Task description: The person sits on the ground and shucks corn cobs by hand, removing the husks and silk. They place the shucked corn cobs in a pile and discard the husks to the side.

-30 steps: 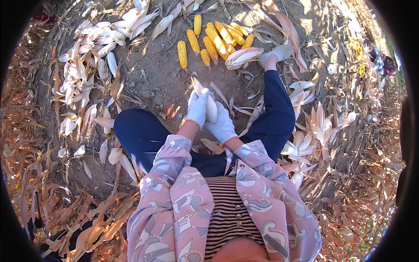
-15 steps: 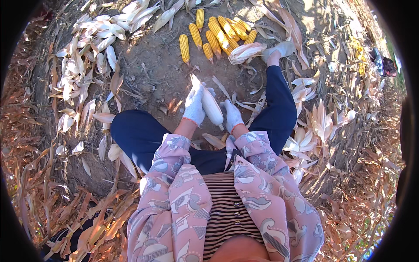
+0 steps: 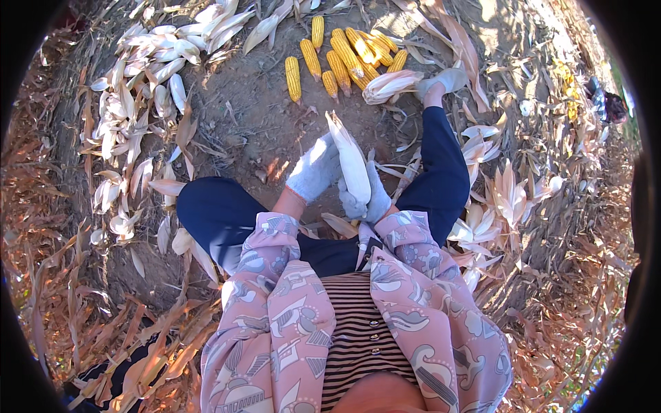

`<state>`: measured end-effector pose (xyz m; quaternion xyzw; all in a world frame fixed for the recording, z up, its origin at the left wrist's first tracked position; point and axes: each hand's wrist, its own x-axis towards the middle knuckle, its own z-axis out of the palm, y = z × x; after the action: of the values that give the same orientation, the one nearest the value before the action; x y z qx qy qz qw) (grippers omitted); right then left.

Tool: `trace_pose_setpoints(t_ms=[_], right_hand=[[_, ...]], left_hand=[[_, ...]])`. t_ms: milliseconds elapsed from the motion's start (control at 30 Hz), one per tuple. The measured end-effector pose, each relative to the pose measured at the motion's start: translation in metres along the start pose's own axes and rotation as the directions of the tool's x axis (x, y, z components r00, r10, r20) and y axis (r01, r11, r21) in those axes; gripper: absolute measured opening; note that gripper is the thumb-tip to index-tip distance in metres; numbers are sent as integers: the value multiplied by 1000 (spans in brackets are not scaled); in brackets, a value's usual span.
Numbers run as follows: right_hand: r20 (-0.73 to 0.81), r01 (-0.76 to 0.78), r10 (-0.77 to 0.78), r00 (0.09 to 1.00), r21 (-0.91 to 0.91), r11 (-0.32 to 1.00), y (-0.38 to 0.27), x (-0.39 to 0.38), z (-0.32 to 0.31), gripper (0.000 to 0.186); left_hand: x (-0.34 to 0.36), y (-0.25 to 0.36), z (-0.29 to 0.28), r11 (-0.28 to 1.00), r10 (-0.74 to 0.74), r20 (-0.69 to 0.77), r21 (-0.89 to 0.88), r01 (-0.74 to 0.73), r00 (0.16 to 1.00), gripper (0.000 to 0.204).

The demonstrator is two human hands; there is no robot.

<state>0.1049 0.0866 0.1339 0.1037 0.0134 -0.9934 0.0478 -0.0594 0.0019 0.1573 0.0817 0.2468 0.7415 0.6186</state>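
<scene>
An ear of corn point(image 3: 352, 162) in its pale, dry husk is tilted between my two gloved hands, its pointed husk tip away from me. My right hand point(image 3: 375, 196), in a whitish knit glove, is closed around the lower end. On the left side, my left hand point(image 3: 313, 172) in a matching glove presses against the upper part, its fingertips partly hidden behind the husk. Beyond my hands, several bare yellow corn cobs point(image 3: 339, 69) lie on the soil. One ear still in its husk point(image 3: 391, 87) rests at the right of these cobs, beside my foot.
Several husked ears and loose husks point(image 3: 127, 103) form a heap at the far left. More peeled husks point(image 3: 506, 193) lie to the right, past my bent leg point(image 3: 441, 158). Dry leaves and stalks point(image 3: 148, 351) cover the ground around me.
My right hand has come in and closed on the ear's lower end. The ear has moved slightly right and up, and my left hand has shifted with it.
</scene>
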Motion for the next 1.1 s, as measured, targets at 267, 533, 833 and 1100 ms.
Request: trace_pose_setpoints(t_ms=[267, 533, 833, 1100], right_hand=[[-316, 17, -12, 949, 12, 1000, 6, 8, 29, 77], [-431, -14, -86, 898, -223, 975, 5, 14, -28, 75], [-124, -228, -810, 573, -974, -11, 15, 23, -24, 55], [-148, -132, -691, 708, -988, 76, 22, 16, 4, 80]], left_hand=[[-3, -5, -2, 974, -132, -141, 164, 155, 981, 56], [4, -24, -2, 921, 54, -469, 365, 138, 882, 42], [8, -30, -22, 985, 171, -506, 116, -130, 845, 32], [7, -17, -8, 990, 139, -477, 53, -129, 868, 34]])
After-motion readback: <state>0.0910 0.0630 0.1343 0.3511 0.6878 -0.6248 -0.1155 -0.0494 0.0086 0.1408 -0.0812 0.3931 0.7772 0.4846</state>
